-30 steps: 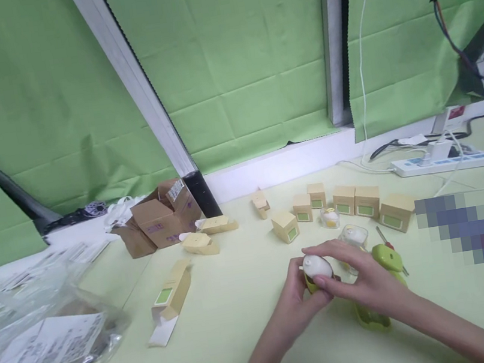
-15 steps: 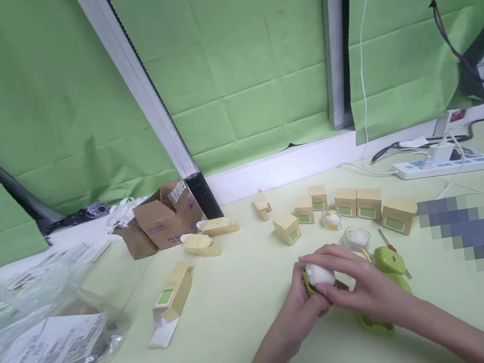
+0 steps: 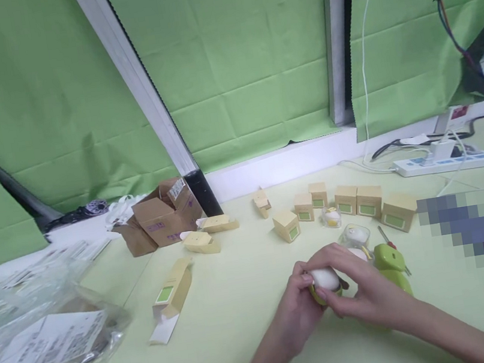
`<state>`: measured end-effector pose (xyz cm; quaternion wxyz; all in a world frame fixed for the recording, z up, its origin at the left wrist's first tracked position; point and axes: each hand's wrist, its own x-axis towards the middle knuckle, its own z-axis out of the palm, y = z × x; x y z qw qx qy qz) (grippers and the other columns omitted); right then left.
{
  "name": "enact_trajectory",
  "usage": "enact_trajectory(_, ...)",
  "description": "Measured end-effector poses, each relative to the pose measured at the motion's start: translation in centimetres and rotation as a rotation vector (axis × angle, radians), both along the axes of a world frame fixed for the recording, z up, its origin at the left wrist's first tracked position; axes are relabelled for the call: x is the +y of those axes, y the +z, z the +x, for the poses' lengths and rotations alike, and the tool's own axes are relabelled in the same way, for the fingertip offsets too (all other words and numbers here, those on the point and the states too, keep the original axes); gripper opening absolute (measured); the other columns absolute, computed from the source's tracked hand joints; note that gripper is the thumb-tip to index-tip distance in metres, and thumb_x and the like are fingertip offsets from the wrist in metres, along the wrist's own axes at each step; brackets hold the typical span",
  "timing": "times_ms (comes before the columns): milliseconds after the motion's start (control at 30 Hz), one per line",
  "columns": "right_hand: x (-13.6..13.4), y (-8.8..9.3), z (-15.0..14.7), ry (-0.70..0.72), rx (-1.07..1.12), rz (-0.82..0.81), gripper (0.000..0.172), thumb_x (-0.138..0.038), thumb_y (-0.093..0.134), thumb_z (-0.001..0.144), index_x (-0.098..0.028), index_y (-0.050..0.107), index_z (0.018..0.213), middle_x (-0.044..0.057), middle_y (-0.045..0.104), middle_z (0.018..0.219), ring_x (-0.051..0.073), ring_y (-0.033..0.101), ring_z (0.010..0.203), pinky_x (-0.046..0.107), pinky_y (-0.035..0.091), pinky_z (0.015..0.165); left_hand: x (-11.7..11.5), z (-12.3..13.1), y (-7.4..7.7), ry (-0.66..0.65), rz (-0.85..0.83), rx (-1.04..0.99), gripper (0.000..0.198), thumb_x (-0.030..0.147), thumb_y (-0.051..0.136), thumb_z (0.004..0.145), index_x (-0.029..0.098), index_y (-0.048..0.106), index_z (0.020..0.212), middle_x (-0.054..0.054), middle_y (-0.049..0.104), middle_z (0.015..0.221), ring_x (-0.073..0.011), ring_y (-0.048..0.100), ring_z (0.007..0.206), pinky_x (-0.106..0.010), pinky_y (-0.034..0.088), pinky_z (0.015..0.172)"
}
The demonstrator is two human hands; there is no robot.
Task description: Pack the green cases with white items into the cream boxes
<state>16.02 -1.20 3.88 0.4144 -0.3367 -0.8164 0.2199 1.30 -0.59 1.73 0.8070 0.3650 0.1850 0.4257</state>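
Between my two hands is a white egg-shaped piece (image 3: 326,279) seated in a yellow-green shell (image 3: 318,295); a small dark part sticks out at its right side. My left hand (image 3: 298,309) wraps round it from the left, thumb against the white piece. From the right, my right hand (image 3: 363,287) grips it with thumb and fingers. Just beyond the right hand lie a clear case (image 3: 356,235) with a white piece inside, a green rounded object (image 3: 388,256) and a screwdriver (image 3: 385,236) with a red part. Fingers hide much of the held item.
Several small tan boxes (image 3: 287,226) stand farther back, near another clear case (image 3: 331,217). Opened tan boxes (image 3: 174,289) lie to the left, before a brown carton (image 3: 168,217). A plastic bag (image 3: 57,342) is far left. A power strip (image 3: 448,163) and cables lie back right.
The white piece and its shell have turned in my hands, and the shell's rim now faces lower. My hands shifted slightly right. A green piece under my right wrist is now out of sight.
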Motion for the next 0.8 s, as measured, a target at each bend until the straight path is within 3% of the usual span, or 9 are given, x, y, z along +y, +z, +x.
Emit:
enact_trajectory(100,-0.15,0.08,-0.39,0.004,0.018,0.059,0.033,-0.004,0.054,0.071,-0.025,0.056,0.096,0.002,0.064,0.089,0.020,0.055,0.085,0.032,0.046,0.072,-0.05,0.14,0.07,0.042,-0.008,-0.032,0.006,0.017,0.051,0.070,0.019,0.045,0.071,0.001,0.054,0.075,-0.0134,0.051,0.076,-0.027,0.036,0.077)
enact_trajectory(233,-0.25,-0.11,-0.68,0.001,0.003,0.105,0.037,-0.002,0.053,0.068,-0.025,0.057,0.096,0.003,0.063,0.089,0.020,0.055,0.084,0.033,0.046,0.071,-0.09,0.16,0.10,0.055,-0.020,-0.021,0.010,0.014,0.049,0.063,0.019,0.044,0.069,0.003,0.048,0.070,-0.0130,0.047,0.072,-0.027,0.035,0.074)
enact_trajectory(567,-0.29,-0.14,-0.71,0.004,-0.061,0.185,0.051,-0.006,0.052,0.072,-0.030,0.055,0.118,0.004,0.061,0.095,0.021,0.054,0.088,0.034,0.048,0.073,-0.18,-0.38,-0.07,0.113,-0.018,0.064,0.009,0.013,0.048,0.060,0.019,0.042,0.064,0.002,0.042,0.071,-0.0135,0.041,0.073,-0.026,0.035,0.072)
enact_trajectory(700,-0.16,-0.22,-0.72,0.031,-0.074,0.186,0.051,-0.006,0.053,0.072,-0.031,0.057,0.116,0.004,0.064,0.094,0.021,0.055,0.085,0.035,0.048,0.072,-0.27,-0.37,-0.17,0.103,-0.021,0.075,0.009,0.014,0.049,0.059,0.018,0.045,0.064,0.002,0.045,0.072,-0.0136,0.043,0.073,-0.025,0.035,0.071)
enact_trajectory(800,-0.15,-0.36,-0.48,0.061,-0.067,0.164,0.054,-0.009,0.053,0.076,-0.031,0.049,0.126,0.004,0.064,0.101,0.021,0.055,0.091,0.037,0.048,0.080,-0.33,-0.41,0.09,0.107,0.004,0.079,0.010,0.019,0.054,0.062,0.018,0.051,0.071,0.000,0.049,0.077,-0.0139,0.046,0.076,-0.026,0.037,0.073)
